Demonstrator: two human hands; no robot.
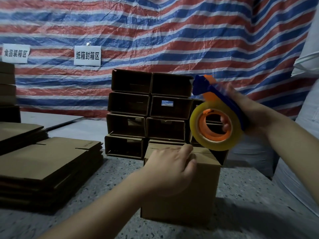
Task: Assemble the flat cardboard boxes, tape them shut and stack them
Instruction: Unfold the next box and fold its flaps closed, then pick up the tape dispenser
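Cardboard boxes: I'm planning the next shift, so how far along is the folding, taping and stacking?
Done: a wall of assembled brown cardboard boxes is stacked against the striped tarp. In hand: the left hand rests on a folded brown box on the speckled floor, while the right hand grips the blue-and-orange tape dispenser above it; no tape is visibly laid yet. Left: two piles of flat cardboard blanks remain.

You are in a makeshift packing area of a warehouse. A red, white and blue striped tarpaulin (155, 31) hangs as the back wall, with paper signs (87, 55) marking work zones pinned to it. Flattened cartons (51, 161) sit in piles on the speckled floor (250, 213), and assembled boxes (148, 112) stand stacked behind them.
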